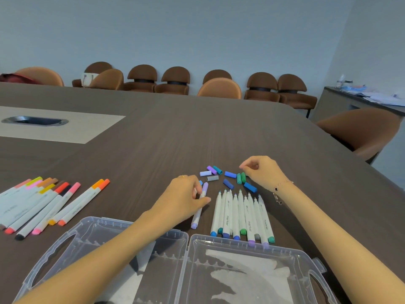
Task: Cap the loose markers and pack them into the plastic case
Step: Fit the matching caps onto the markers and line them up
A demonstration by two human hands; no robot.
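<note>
My left hand (186, 198) grips a white marker with a lilac cap (199, 207) that lies slanted on the table. My right hand (262, 170) hovers with curled fingers over the loose caps (228, 177), which are blue, green, purple and grey; whether it pinches one I cannot tell. A row of several uncapped white markers (241, 216) lies just beyond the open clear plastic case (190, 240), which spreads across the near edge under my forearms.
Several capped markers in warm colours (43, 202) lie fanned at the left. A cable port (35, 121) sits in a pale inset at the far left. Brown chairs (219, 86) line the table's far side and right.
</note>
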